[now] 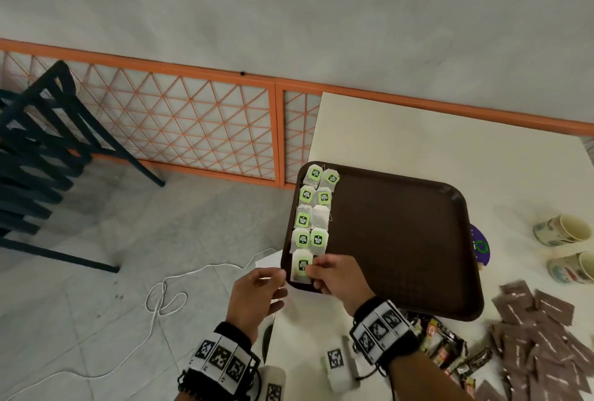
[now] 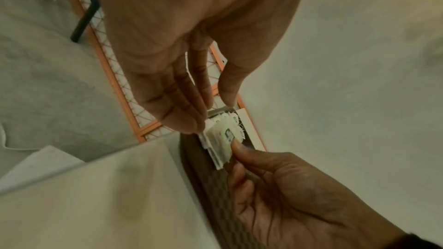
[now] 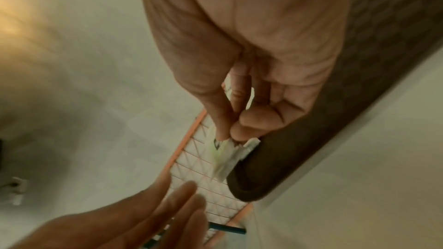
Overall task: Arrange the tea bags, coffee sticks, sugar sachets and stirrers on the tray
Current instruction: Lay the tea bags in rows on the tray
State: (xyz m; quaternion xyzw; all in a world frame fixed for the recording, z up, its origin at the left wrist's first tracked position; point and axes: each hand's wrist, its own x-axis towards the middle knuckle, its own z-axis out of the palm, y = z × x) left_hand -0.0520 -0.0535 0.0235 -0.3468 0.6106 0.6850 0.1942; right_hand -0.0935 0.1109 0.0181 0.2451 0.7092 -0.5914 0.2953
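— What is the right hand (image 1: 334, 275) doing?
— It is pinching a white paper tea bag with a green tag (image 1: 302, 267) at the near left corner of the brown plastic tray (image 1: 401, 240), long axis running front to back along the row.
— And the left hand (image 1: 257, 298)?
— It is hovering just beside, fingers relaxed and straight, holding nothing.

Tray (image 1: 401, 240) brown textured matt plastic; tea bags (image 1: 316, 208) white paper; table (image 1: 418, 137) smooth cream.
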